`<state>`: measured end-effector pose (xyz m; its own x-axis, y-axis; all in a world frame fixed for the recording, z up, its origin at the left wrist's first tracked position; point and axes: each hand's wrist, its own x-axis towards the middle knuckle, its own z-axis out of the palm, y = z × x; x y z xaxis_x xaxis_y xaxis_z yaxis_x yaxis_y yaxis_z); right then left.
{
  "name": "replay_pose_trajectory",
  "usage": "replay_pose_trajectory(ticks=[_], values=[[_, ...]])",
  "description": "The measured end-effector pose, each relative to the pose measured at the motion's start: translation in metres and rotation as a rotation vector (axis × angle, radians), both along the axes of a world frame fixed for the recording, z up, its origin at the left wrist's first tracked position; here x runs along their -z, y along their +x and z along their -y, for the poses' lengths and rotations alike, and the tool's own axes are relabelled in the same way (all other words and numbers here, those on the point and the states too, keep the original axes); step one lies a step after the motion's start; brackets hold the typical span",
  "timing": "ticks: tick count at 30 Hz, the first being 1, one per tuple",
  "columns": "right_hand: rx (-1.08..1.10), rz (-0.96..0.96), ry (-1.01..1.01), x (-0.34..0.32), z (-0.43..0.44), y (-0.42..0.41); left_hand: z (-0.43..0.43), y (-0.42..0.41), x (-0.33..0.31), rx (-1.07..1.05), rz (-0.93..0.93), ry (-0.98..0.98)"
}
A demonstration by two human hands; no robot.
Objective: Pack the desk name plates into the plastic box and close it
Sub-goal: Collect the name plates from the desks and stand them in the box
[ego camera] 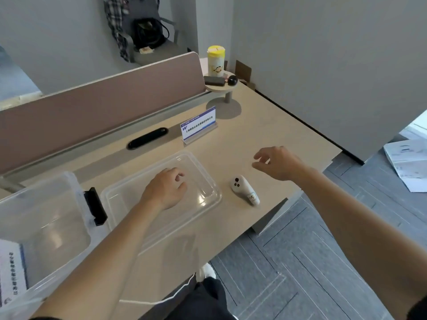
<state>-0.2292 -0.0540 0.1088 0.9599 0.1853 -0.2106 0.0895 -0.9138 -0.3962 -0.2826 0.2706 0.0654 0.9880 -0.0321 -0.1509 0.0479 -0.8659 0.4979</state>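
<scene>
At centre frame your left hand (165, 189) rests loosely curled, gripping nothing, on the clear lid (161, 199) lying off the plastic box (41, 218) at lower left, probably to steady it, while your right hand (278, 162) hovers empty toward the upright name plate (198, 124) above.

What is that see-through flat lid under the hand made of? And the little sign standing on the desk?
The clear rectangular lid looks like glossy plastic: the desk shows through and it glints. The upright blue-and-white name plate seems printed card in a clear, probably acrylic, holder.
</scene>
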Motion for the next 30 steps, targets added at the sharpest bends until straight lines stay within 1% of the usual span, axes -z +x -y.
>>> replay_pose_trajectory(ticks=[4,8,12,16,20,24,27,30], values=[[-0.014,-0.007,-0.038,0.001,-0.004,0.052,0.000,0.048,0.012,-0.054,0.002,-0.043],[0.010,-0.013,-0.081,-0.002,-0.010,0.103,-0.002,0.092,0.021,-0.141,-0.042,-0.151],[0.066,-0.072,-0.068,0.001,-0.014,0.152,-0.007,0.128,0.030,-0.245,-0.095,-0.239],[0.095,-0.131,-0.023,0.019,-0.015,0.204,-0.010,0.156,0.039,-0.353,-0.131,-0.293],[0.098,-0.239,0.148,0.052,-0.020,0.261,-0.003,0.183,0.051,-0.460,-0.201,-0.365],[0.145,-0.401,0.363,0.087,-0.031,0.316,0.011,0.213,0.062,-0.665,-0.244,-0.476],[0.182,-0.482,0.483,0.109,-0.043,0.355,0.022,0.243,0.071,-0.913,-0.236,-0.671],[0.285,-0.598,0.625,0.124,-0.057,0.385,0.043,0.273,0.076,-1.097,-0.236,-0.888]])
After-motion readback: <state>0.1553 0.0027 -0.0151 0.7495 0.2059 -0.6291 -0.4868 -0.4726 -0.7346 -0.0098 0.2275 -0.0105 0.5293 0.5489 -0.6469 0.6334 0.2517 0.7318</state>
